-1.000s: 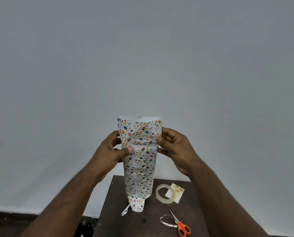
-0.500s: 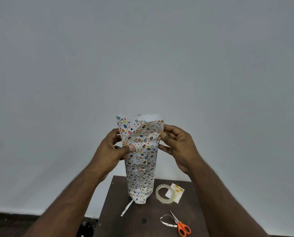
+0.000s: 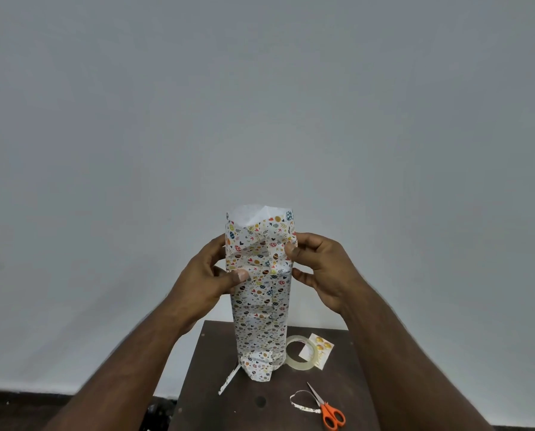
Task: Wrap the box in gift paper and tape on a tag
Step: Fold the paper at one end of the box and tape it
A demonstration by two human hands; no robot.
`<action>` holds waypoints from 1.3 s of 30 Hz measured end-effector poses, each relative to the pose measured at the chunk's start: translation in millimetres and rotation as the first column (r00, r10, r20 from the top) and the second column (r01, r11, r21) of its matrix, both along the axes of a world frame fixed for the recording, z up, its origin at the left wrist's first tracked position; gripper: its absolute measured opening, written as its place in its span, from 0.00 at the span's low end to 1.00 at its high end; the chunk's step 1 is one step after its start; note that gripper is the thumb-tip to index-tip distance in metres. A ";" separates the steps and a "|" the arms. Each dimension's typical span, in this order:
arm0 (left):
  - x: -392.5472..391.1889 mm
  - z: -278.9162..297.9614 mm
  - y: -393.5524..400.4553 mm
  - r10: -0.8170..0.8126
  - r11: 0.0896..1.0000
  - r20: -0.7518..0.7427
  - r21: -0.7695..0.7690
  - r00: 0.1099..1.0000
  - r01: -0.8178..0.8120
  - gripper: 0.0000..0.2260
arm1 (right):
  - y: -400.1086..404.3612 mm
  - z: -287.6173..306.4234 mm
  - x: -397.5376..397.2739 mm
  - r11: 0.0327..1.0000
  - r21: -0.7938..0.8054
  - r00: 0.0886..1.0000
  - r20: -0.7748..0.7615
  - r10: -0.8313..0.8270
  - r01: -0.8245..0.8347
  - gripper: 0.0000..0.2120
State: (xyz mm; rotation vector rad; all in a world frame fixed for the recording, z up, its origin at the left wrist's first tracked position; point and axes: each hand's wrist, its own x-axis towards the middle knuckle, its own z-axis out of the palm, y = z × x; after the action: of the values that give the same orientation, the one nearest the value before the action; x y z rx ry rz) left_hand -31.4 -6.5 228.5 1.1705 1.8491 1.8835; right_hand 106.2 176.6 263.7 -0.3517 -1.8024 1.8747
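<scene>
While both hands' grips (image 3: 210, 281) (image 3: 319, 269) pinch its open top, the egg-patterned wrapped box (image 3: 261, 306) stands upright.

The box (image 3: 261, 309) was tall and narrow, wholly covered in gift paper (image 3: 260, 244) printed with small coloured eggs, hearts and leaves on white. It was held upright above the table (image 3: 260, 409), its folded lower end over the table's middle. The paper's upper end stood open past the box, its white inner face showing at the rim. A roll of clear tape (image 3: 301, 353) lay flat near the table's far right part, just right of the box's lower end. The tag (image 3: 319, 349), a small white card with yellow-orange round shapes, lay partly under the roll, toward the far right corner.
</scene>
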 end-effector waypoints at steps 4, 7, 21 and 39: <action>-1.7 -0.1 -0.9 0.043 0.999 0.040 0.006 0.998 -0.043 0.25 | 2.8 -0.7 4.3 0.997 -0.033 0.997 -0.028 0.074 -0.075 0.17; -2.1 1.1 -0.9 0.032 0.999 0.061 0.018 0.998 -0.033 0.21 | 0.8 -1.6 4.6 0.999 0.013 0.998 -0.033 0.051 -0.050 0.14; 1.1 13.2 -4.2 0.045 0.996 0.069 0.067 0.997 -0.050 0.19 | -7.2 13.3 9.6 1.000 0.008 0.997 -0.071 -0.008 0.008 0.10; 4.5 6.9 1.0 0.040 0.999 0.041 -0.023 0.998 -0.039 0.19 | -27.0 134.5 7.7 -0.015 0.922 0.794 0.326 -0.513 -0.388 0.21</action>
State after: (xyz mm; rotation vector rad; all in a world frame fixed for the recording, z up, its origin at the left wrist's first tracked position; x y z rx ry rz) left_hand -26.9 -5.5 235.3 1.0870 1.8791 1.8891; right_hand 113.9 149.6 398.2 -0.4537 -2.9410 -0.2802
